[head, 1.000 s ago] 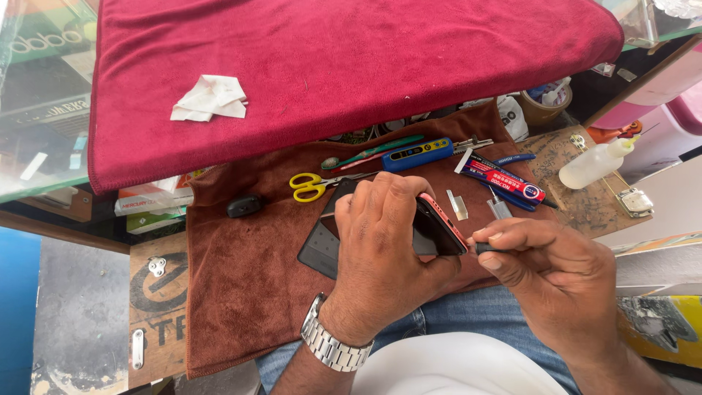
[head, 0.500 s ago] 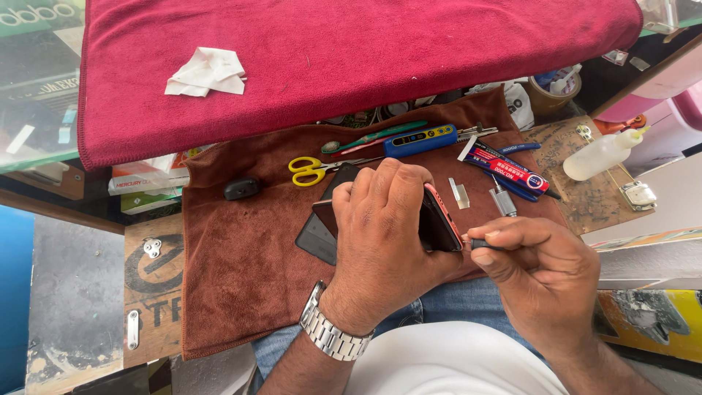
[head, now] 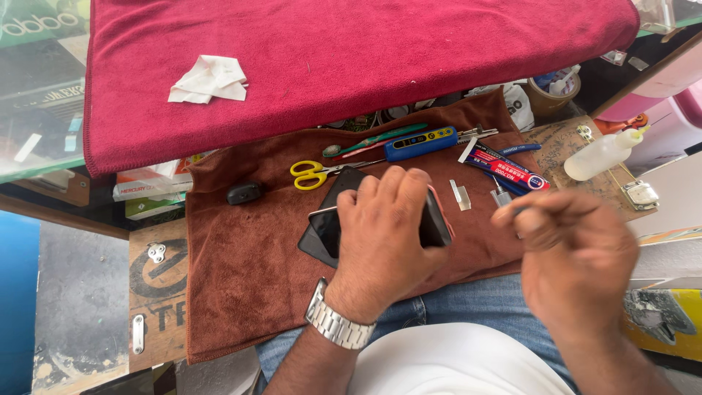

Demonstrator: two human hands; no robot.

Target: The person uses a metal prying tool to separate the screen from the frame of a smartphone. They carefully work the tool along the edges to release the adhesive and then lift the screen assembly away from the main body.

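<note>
The left hand (head: 384, 238) is wrapped around a dark phone (head: 435, 219). Its fingers curl over the top of the phone and hold it tight, tipped up on its edge, just above the brown cloth (head: 241, 285). A silver watch (head: 338, 325) sits on that wrist. Under the hand lies a flat black piece (head: 325, 227) like a phone screen, partly hidden by the fingers.

The right hand (head: 570, 256) is to the right of the phone and not touching it. It looks blurry. Its fingers are pinched close together near the top, and a thin dark thing may be poking out there, but it is too blurry to tell what it is.

The brown cloth lies over the person's lap and the low table. On it, behind the hands, are yellow scissors (head: 311, 174), a toothbrush (head: 373, 140), a blue tool (head: 420, 143) with a small screen, a red and blue tube (head: 508, 170), and a small clear piece (head: 461, 194). A little black thing (head: 244, 193) lies near the left edge of the cloth.

A clear squeeze bottle (head: 603, 153) lies off to the right. Farther back, a big red towel (head: 365, 58) covers a glass table, and a crumpled white tissue (head: 208, 79) sits on top of it.
</note>
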